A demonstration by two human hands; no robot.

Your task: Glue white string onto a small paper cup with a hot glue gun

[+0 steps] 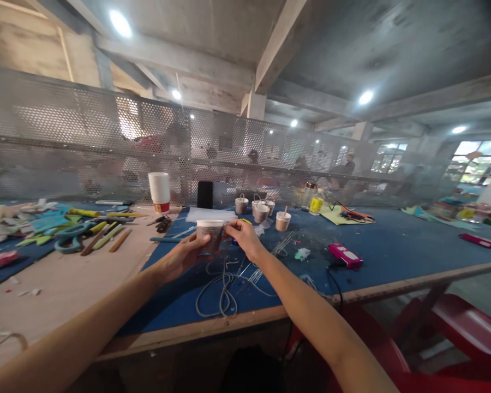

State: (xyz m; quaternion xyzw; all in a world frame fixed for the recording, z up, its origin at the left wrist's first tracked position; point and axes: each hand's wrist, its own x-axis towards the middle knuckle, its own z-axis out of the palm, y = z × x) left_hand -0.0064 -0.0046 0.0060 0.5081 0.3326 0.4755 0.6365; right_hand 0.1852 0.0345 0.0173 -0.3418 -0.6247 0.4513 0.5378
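A small paper cup [209, 240] with a white rim and a grey-brown wall is held upright above the blue mat. My left hand [192, 248] wraps around its left side, thumb in front. At the cup's right edge, my right hand [242, 236] has thumb and fingertips pinched together; whatever is between them is too small to make out. Beneath both hands, a looped grey cord [225, 295] and several thin metal rods [265, 262] lie on the mat. Just beyond stand several small cups [262, 212], some with loops on top, and a cup [282, 221] with a stick in it.
To the left are a stack of paper cups [159, 191], blue-handled scissors [71, 238], several slim-handled tools [106, 236] and cut scraps [45, 218]. A magenta device [345, 255] with a cable lies right, a yellow-labelled bottle [316, 203] behind. Perforated metal panels [213, 147] border the back.
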